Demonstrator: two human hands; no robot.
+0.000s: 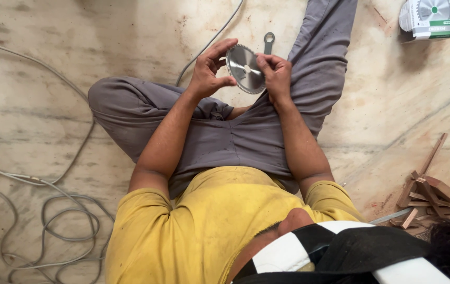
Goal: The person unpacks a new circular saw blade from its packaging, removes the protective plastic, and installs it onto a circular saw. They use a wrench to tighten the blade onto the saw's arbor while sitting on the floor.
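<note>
A pale, stained stone floor [35,105] carries everything here, with grey cable [51,221] looped near its left edge and wood offcuts [430,192] heaped toward the right edge. A person sits on it, one knee bent. The left hand [209,71] and right hand [275,73] both grasp a toothed circular saw blade [245,68], held up above the lap, fingers pinching its rim from either side. A flat spanner [268,42] lies on the floor just beyond the blade, and a green and white box [430,18] sits at the top right corner. Bare fingertips rest right on the teeth; I'd judge a slip or twist could cut them.
</note>
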